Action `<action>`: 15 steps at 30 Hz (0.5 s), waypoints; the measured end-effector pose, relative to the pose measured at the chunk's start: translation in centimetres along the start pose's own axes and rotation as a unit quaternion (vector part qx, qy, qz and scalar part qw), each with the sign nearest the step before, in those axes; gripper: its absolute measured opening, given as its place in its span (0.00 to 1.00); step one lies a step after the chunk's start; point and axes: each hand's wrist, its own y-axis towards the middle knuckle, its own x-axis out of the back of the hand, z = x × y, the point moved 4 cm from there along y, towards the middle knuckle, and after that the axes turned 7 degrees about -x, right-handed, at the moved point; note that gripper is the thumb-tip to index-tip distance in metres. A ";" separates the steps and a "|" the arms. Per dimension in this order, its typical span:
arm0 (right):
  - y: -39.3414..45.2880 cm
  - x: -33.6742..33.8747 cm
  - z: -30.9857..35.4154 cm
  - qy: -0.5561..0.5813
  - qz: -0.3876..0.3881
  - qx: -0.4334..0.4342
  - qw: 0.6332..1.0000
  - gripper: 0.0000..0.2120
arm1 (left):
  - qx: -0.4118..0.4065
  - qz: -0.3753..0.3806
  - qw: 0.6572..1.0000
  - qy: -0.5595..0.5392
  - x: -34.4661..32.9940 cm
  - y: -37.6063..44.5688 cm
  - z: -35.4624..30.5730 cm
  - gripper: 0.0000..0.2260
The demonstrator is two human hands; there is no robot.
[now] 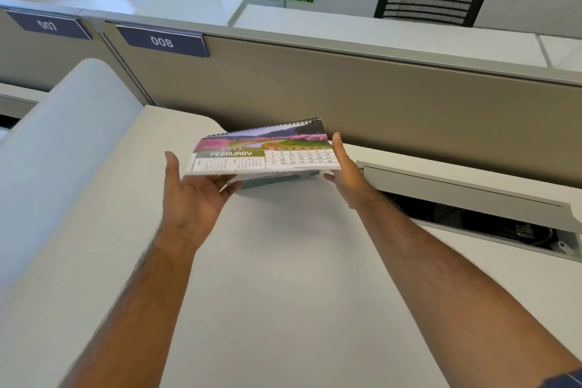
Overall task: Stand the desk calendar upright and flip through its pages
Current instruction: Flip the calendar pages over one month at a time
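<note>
The desk calendar (264,148) stands on the white desk (283,261) near the partition, its spiral binding at the top. Its front page shows FEBRUARY with a pink-blossom landscape and is lifted outward, nearly flat. My left hand (192,195) is palm up under the page's lower left corner, fingers touching its underside. My right hand (345,173) grips the page's right edge, thumb up along the side, fingers beneath. Below the lifted page I see the remaining stack of pages and the base.
A beige partition (378,98) with the label 008 (162,41) runs behind the calendar. A white curved side divider (63,142) rises at the left. An open cable tray (472,214) with dark wiring is set into the desk at the right. Office chairs stand beyond.
</note>
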 end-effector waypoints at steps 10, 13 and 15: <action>0.7 0.0 -0.2 -0.001 0.009 -0.023 1.000 0.35 | -0.038 0.040 0.998 -0.003 -3.4 2.6 -3.4 0.32; 0.8 0.0 -0.3 0.004 0.010 -0.026 1.000 0.34 | -0.037 0.032 0.999 0.004 -3.3 3.2 -3.1 0.31; 0.8 0.0 -0.3 0.006 0.009 -0.027 1.000 0.34 | -0.037 0.031 0.999 0.009 -2.9 3.4 -2.7 0.30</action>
